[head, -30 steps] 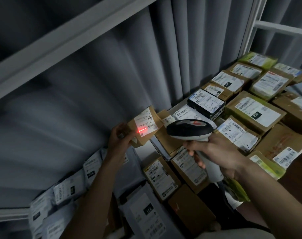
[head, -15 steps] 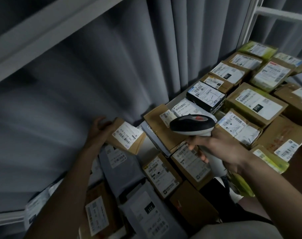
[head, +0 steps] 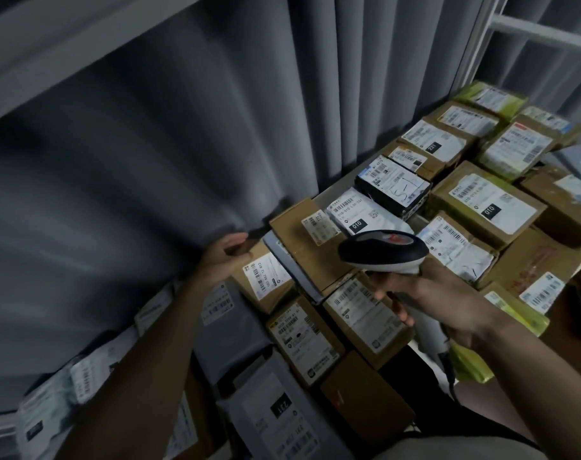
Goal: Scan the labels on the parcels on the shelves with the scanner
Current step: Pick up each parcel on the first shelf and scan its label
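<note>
Grip, head view: right hand [head: 448,303] wrapped round the scanner [head: 383,252] handle; left hand [head: 224,258] grasping the far end of a small box [head: 265,278].
Box: down among the parcels on the shelf, label up, against the curtain [head: 182,161].
Change: a second ago held up with the red beam on its label; now lowered, no beam visible.
Meaning: this label likely scanned; next parcel due.
Scanner: above the big cardboard box [head: 302,240], nose pointing left.

You stand in what looks like a dim parcel depot: labelled cardboard parcels [head: 484,204] crowd a white metal shelf [head: 528,26] against grey curtains [head: 182,144].
</note>
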